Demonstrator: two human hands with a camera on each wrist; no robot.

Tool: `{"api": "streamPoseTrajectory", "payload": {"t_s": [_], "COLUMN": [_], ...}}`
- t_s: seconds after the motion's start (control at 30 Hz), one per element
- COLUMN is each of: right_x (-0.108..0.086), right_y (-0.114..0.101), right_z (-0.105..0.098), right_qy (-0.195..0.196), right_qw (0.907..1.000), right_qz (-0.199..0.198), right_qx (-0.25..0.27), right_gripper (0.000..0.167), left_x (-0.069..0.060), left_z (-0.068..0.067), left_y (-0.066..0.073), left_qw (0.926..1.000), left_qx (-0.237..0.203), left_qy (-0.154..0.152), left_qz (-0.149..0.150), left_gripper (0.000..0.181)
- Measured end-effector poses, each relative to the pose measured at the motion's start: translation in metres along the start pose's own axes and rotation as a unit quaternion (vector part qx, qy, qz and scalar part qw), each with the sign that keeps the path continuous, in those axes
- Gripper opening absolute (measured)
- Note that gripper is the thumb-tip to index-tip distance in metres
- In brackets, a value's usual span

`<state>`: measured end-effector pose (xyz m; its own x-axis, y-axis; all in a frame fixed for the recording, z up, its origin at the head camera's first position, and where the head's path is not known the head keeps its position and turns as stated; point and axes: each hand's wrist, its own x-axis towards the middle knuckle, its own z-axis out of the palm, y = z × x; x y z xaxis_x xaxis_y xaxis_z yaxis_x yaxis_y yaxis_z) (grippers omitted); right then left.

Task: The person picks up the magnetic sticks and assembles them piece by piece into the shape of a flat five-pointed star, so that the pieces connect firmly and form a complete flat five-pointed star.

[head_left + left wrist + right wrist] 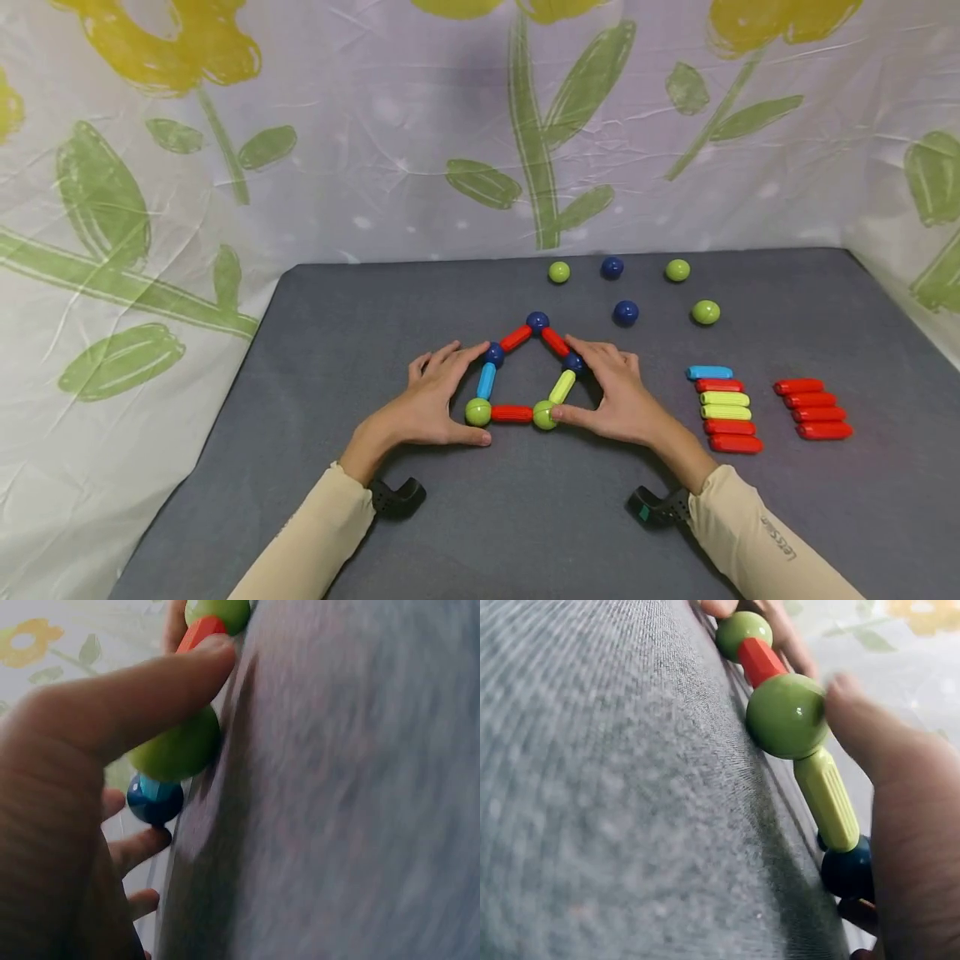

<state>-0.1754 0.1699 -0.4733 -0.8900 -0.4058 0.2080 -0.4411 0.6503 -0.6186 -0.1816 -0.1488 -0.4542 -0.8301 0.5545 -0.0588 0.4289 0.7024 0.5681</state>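
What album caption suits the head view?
Left hand and right hand flank a pentagon of coloured rods and balls.

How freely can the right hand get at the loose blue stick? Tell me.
Probably yes: only grey cloth shows between the right hand and the blue stick, though its thumb seems to touch a green ball.

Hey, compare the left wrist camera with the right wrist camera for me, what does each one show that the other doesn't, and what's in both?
Only the left wrist view shows the light blue rod and the left blue ball on its end.

Only the right wrist view shows the ridged yellow rod and the right blue ball at its end.

Both share the red rod between the left green ball and right green ball, parts of the left hand and right hand, the gray cloth and the flower-print backdrop.
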Motion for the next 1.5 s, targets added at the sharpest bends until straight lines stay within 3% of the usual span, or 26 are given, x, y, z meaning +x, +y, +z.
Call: {"api": "streamPoseTrajectory", "payload": {"t_s": [0.13,0.23,0.47,0.63,0.8,0.97,1.27,1.5], "right_x": [0.000,-0.001,-0.002,-0.003,-0.004,-0.002,-0.005,-0.006], "right_y": [-0.006,-0.009,-0.012,-0.011,-0.011,-0.011,-0.010,-0.009], "right_z": [0.003,0.006,0.006,0.006,0.007,0.009,0.006,0.006], "right_qy": [-0.034,-0.025,-0.005,-0.017,-0.016,-0.006,-0.019,-0.027], "right_qw": [0.9977,0.9967,0.9976,0.9981,0.9973,0.9977,0.9978,0.9979], "right_qz": [0.007,0.018,0.011,0.000,0.008,-0.001,-0.035,-0.032], "right_qx": [-0.058,-0.075,-0.068,-0.059,-0.071,-0.067,-0.054,-0.049], "right_gripper": [0.135,0.145,0.127,0.129,0.131,0.124,0.116,0.120], "left_x": [0.001,0.001,0.004,0.006,0.007,0.004,0.006,0.006], "left_z": [0.001,0.000,0.007,0.018,0.017,0.006,0.011,0.013], "left_y": [-0.001,-0.005,-0.008,-0.005,-0.003,-0.008,-0.008,-0.007], "left_qw": [0.9995,0.9987,0.9976,0.9948,0.9950,0.9956,0.9965,0.9967], "left_qx": [-0.010,-0.016,0.006,0.016,-0.011,-0.053,-0.011,0.002], "left_qy": [0.010,0.017,0.047,0.068,0.050,0.033,0.055,0.056], "left_qz": [0.030,0.045,0.050,0.074,0.085,0.070,0.062,0.058], "left_gripper": [0.119,0.117,0.114,0.104,0.099,0.098,0.091,0.088]}}
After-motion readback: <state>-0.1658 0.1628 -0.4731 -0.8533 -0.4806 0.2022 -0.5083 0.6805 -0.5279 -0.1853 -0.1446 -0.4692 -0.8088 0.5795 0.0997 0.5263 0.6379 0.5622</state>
